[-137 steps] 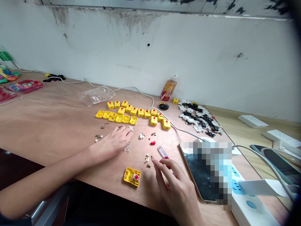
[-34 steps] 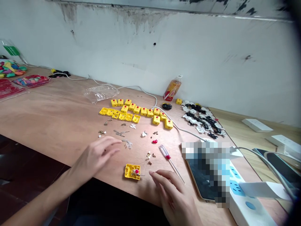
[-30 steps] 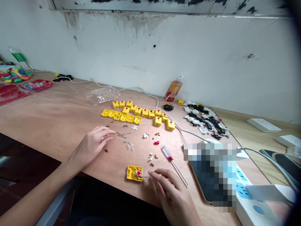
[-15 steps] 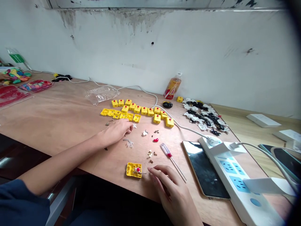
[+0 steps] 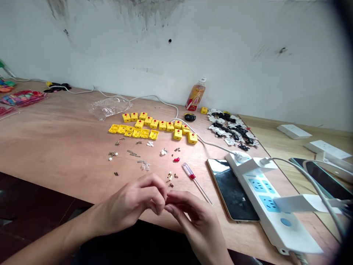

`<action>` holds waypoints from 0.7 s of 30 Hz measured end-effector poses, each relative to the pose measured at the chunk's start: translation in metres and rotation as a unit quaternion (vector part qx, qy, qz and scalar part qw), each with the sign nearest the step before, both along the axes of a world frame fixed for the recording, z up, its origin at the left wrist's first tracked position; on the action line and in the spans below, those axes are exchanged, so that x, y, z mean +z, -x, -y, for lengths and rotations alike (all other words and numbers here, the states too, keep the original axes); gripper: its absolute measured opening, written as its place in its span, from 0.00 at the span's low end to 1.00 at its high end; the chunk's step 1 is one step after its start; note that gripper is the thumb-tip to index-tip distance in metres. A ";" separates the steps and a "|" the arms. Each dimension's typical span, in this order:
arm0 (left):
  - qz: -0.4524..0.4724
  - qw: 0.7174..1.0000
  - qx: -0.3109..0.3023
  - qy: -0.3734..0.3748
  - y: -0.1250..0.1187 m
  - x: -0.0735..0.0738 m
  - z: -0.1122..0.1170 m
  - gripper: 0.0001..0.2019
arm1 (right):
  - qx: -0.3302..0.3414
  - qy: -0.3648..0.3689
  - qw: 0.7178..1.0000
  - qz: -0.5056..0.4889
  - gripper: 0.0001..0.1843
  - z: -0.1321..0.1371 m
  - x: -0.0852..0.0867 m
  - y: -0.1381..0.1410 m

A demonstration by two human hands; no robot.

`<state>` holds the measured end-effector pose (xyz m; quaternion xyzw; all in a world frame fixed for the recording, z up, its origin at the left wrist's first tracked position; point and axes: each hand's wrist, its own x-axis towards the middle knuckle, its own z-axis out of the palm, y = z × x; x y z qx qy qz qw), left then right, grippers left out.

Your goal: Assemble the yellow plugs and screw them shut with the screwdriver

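Note:
My left hand [image 5: 132, 202] and my right hand [image 5: 190, 217] meet above the front of the plywood desk [image 5: 55, 143], their curled fingertips close together. Whatever lies between the fingers is hidden. The yellow housing with the red button does not show on the desk. Beyond my hands lie small brass parts [image 5: 169, 177], a red piece [image 5: 177, 159] and a clear plastic part [image 5: 146, 166]. A red-handled screwdriver [image 5: 190, 175] lies to the right of my hands. Farther back stand rows of closed yellow boxes [image 5: 162, 126], with open yellow housings [image 5: 121, 129] at their left.
A smartphone [image 5: 233, 191] and a white power strip [image 5: 261, 198] lie at the right. A white cable [image 5: 212, 143] crosses the desk. A drinks bottle [image 5: 195, 97], a heap of black-and-white parts [image 5: 231, 129] and a plastic bag [image 5: 109, 108] lie along the wall.
My left hand has moved from among the small parts to meet my right hand near the front edge. The yellow housing no longer shows on the desk. The view has shifted slightly.

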<state>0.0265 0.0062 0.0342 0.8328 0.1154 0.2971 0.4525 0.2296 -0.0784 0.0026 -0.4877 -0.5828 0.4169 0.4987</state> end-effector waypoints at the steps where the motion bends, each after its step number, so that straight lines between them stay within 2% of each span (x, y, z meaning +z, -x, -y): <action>1: 0.006 1.000 0.013 -0.008 0.001 -0.004 0.003 0.13 | 0.009 0.027 0.999 -0.015 0.07 -0.001 0.002 0.001; 5: 0.034 0.998 0.054 -0.030 0.006 -0.019 0.003 0.14 | 0.035 0.089 0.994 -0.047 0.07 0.000 0.003 0.004; 8: 0.044 0.995 0.080 -0.037 0.009 -0.024 0.003 0.16 | 0.040 0.079 0.996 -0.027 0.04 0.001 0.001 0.007; 13: 0.017 0.988 0.148 -0.030 0.010 -0.031 0.006 0.15 | -0.015 -0.014 0.999 0.031 0.06 -0.004 0.000 0.009; 17: 0.007 0.977 0.211 -0.006 0.005 -0.034 0.011 0.13 | -0.038 -0.135 0.982 0.125 0.08 -0.007 -0.002 0.005; 19: -0.005 0.976 0.217 -0.015 0.004 -0.034 0.012 0.13 | -0.043 -0.162 0.973 0.160 0.10 -0.008 -0.003 0.003; 21: -0.019 0.975 0.213 -0.056 0.006 -0.034 0.010 0.12 | -0.048 -0.164 0.967 0.187 0.10 -0.010 -0.004 0.000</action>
